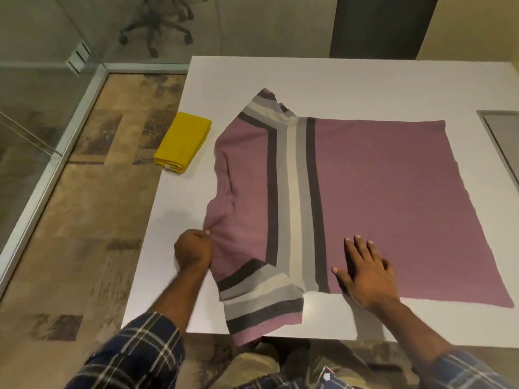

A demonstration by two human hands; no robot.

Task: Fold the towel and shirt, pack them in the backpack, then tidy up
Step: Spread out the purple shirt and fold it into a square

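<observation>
A mauve shirt (393,197) with grey, cream and dark stripes lies spread flat on the white table (351,82), collar end to the left. One sleeve hangs over the table's near edge. My left hand (193,249) pinches the fabric at the shirt's left edge near the collar. My right hand (365,272) presses flat on the shirt's body with fingers spread. A folded yellow towel (182,141) sits at the table's left edge, apart from the shirt. No backpack is in view.
A grey-framed panel (502,136) shows at the table's right edge. Patterned carpet (84,220) lies to the left, bordered by a glass wall. An office chair (160,21) stands behind the glass at the far left.
</observation>
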